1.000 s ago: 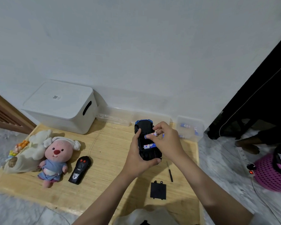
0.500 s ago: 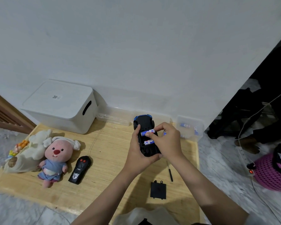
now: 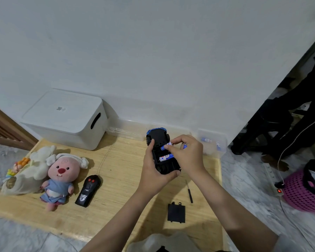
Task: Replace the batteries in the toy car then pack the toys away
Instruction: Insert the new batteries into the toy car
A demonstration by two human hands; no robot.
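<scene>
A corner of somebody's home, down at floor level.

A low wooden board (image 3: pixel 116 171) lies on pale marble-patterned floor tiles (image 3: pixel 244 179), pushed up against a plain white wall (image 3: pixel 153 51). Soft toys sit on it: a pink plush in a blue outfit (image 3: pixel 59 177) leaning beside a cream stuffed animal (image 3: pixel 29 170). A white lidded storage box (image 3: pixel 65 119) stands against the wall, with slatted wooden furniture (image 3: pixel 4 131) at the far left. Off to the right, a pink plastic laundry-style basket (image 3: pixel 302 193) rests on the tiles next to a power strip with a lit red switch (image 3: pixel 279 191), a white cable (image 3: pixel 295 139) running up from it.
</scene>
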